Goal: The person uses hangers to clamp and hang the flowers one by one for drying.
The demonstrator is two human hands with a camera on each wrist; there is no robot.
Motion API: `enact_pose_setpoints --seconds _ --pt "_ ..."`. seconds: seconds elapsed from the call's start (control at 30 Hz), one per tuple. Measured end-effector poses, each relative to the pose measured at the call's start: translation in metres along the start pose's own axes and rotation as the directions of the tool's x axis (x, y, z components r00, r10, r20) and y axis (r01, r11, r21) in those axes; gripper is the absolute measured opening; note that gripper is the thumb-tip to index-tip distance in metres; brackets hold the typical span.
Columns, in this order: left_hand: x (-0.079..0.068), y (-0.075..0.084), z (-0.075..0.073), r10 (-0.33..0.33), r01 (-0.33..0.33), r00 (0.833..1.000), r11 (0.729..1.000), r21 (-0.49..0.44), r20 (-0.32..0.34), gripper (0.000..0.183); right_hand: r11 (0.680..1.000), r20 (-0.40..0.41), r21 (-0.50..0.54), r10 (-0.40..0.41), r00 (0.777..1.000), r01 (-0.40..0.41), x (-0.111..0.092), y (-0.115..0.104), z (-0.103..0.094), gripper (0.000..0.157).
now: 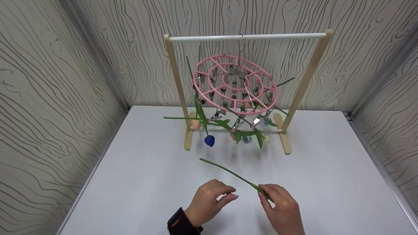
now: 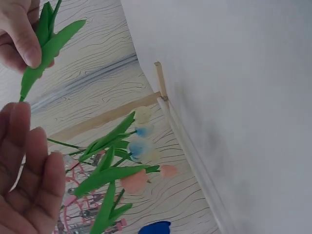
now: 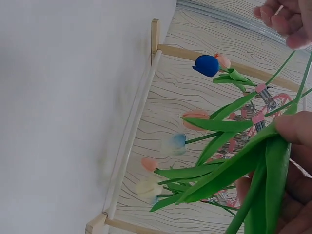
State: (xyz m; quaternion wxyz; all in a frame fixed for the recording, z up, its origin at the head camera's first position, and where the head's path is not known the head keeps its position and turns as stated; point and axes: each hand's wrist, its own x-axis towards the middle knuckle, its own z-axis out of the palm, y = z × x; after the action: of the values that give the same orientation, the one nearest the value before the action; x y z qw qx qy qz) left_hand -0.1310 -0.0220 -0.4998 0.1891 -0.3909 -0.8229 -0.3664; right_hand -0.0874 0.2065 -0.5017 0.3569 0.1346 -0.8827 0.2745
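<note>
In the head view my right hand pinches a green artificial tulip stem near its leaves, and the bare stem end points up and left. The right wrist view shows the tulip's long leaves under the thumb of the right hand; its flower head is out of sight. My left hand hovers left of the right one, thumb and fingers loosely curved with a gap between them. Nothing lies in that left hand in the left wrist view, where its fingertips are close to the stem.
Beyond the hands a wooden stand with a white top rod carries a pink round clip hanger. Several tulips hang from its clips, among them a blue tulip. Patterned wall panels surround the white table.
</note>
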Motion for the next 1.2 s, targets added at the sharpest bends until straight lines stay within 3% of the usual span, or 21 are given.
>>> enact_pose_setpoints --seconds 0.17,0.27,0.4,0.57,0.8,0.97,1.1,1.2 --pt "0.001 0.002 -0.002 -0.140 0.130 0.990 0.967 -0.221 -0.030 0.025 0.994 0.037 0.102 0.028 0.999 -0.032 -0.002 -0.004 0.002 0.038" --pt "0.006 0.007 -0.003 -0.167 0.143 0.985 0.934 -0.327 -0.045 0.025 0.985 0.048 0.169 0.020 0.999 -0.028 -0.003 -0.005 0.004 0.038" --pt "0.012 0.014 -0.005 -0.200 0.164 0.979 0.903 -0.397 -0.050 0.024 0.970 0.038 0.241 -0.025 0.999 0.015 -0.004 -0.004 0.006 0.041" --pt "0.019 0.022 -0.007 -0.228 0.178 0.972 0.883 -0.435 -0.065 0.022 0.968 0.013 0.238 -0.082 0.997 0.076 -0.002 -0.002 0.009 0.045" --pt "0.027 0.031 -0.009 -0.178 0.123 0.979 0.909 -0.399 -0.103 0.019 0.977 -0.048 0.173 -0.121 0.991 0.128 0.005 -0.007 0.007 0.049" --pt "0.030 0.037 -0.007 -0.160 0.109 0.981 0.923 -0.368 -0.110 0.017 0.970 -0.079 0.181 -0.148 0.986 0.161 0.009 -0.012 0.004 0.038" --pt "0.031 0.039 -0.008 -0.156 0.116 0.985 0.921 -0.372 -0.080 0.018 0.978 -0.080 0.157 -0.128 0.989 0.140 0.011 -0.015 0.001 0.040" --pt "0.030 0.033 -0.011 -0.112 0.071 0.989 0.932 -0.357 -0.097 0.018 0.984 -0.084 0.138 -0.104 0.991 0.115 0.011 -0.013 -0.001 0.040"
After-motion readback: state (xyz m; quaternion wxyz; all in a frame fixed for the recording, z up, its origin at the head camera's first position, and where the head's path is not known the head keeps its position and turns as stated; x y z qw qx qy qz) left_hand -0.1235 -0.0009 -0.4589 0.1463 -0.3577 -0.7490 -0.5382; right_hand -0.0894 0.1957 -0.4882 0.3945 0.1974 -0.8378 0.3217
